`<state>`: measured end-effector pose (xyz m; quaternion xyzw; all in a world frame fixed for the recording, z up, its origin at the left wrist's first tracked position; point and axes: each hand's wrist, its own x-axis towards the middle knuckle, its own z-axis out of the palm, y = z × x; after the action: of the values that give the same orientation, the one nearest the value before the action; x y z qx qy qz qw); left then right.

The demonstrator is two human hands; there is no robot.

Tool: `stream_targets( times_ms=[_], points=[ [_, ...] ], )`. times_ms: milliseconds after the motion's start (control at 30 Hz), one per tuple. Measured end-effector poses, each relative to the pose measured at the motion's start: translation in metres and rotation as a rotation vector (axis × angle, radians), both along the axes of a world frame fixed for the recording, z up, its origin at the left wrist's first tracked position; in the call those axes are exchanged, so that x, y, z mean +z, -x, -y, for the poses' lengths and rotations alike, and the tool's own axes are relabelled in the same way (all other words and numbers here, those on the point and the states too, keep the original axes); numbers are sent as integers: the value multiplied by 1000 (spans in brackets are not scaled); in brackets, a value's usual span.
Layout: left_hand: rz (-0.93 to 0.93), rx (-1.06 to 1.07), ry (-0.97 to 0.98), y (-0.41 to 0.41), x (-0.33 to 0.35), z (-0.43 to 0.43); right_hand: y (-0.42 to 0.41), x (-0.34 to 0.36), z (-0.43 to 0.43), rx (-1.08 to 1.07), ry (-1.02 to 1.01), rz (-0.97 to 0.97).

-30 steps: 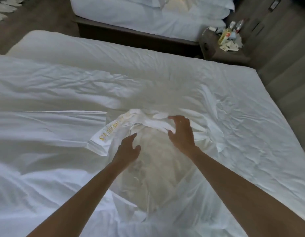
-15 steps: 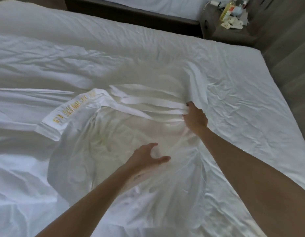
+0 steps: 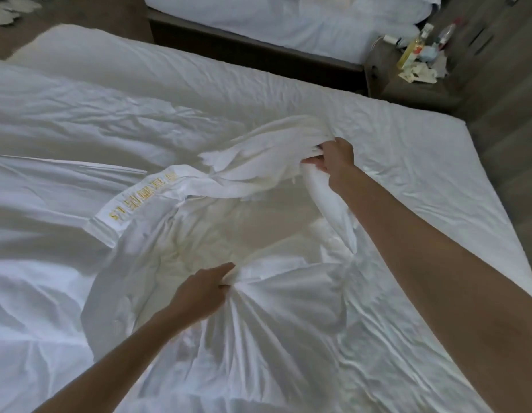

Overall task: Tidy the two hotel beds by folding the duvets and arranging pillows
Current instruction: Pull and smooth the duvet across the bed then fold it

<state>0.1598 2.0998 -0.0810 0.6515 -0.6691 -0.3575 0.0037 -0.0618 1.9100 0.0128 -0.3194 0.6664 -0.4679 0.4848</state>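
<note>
A white duvet cover (image 3: 273, 338) lies crumpled on the near bed (image 3: 422, 180), its open end facing away from me. A hem band with gold embroidered characters (image 3: 139, 201) runs along the opening's left side. My left hand (image 3: 199, 293) pinches a bunch of the cover's near edge, with the fabric gathered in radiating creases. Farther out, my right hand (image 3: 333, 159) grips the far edge of the opening and lifts it off the bed. Cream-coloured filling (image 3: 253, 231) shows inside the opening. More white duvet (image 3: 50, 138) spreads over the bed's left half.
A second bed (image 3: 288, 22) with rumpled white bedding stands beyond a dark frame. Between the beds, at the right, a dark nightstand (image 3: 387, 87) carries bottles (image 3: 413, 46) and crumpled papers. Grey wall panelling runs along the right. Brown carpet shows at the far left.
My right hand has taken the far edge of the opening and raised it. My left hand has closed on the near edge and bunched it. The opening is now spread wider.
</note>
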Motion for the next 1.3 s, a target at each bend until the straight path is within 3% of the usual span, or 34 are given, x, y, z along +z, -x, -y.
stream_targets(
  times_ms=[167,300,367,433,533,600,700,767,867,967,1067,1200,1300],
  points=[
    [-30,140,-47,-62,22,11,-53,35,37,-1,-130,197],
    [-17,128,-44,-97,25,18,-110,54,63,162,-19,324],
    [5,129,-33,-115,21,23,-137,55,70,301,-5,196],
    [60,201,-30,-144,15,29,-152,43,69,368,-6,-92],
    [99,243,-162,-194,4,29,-146,11,50,301,13,-435],
    [80,204,-296,-210,-1,24,-132,-16,35,280,-146,-598],
    [5,227,-342,-209,-5,24,-131,-47,7,296,-473,-433],
    [-204,406,-341,-201,-8,29,-146,-63,-15,371,-488,-321],
    [-413,633,-348,-180,-13,38,-175,-91,-40,551,-426,-433],
    [-257,556,-156,-169,-24,38,-196,-113,-60,751,-436,-491],
    [-239,707,77,-182,-30,41,-196,-116,-76,687,-314,-333],
    [-233,833,-64,-200,-43,32,-163,-105,-107,739,-170,-642],
    [-229,733,-189,-194,-48,13,-135,-105,-143,711,-186,-649]
  ],
)
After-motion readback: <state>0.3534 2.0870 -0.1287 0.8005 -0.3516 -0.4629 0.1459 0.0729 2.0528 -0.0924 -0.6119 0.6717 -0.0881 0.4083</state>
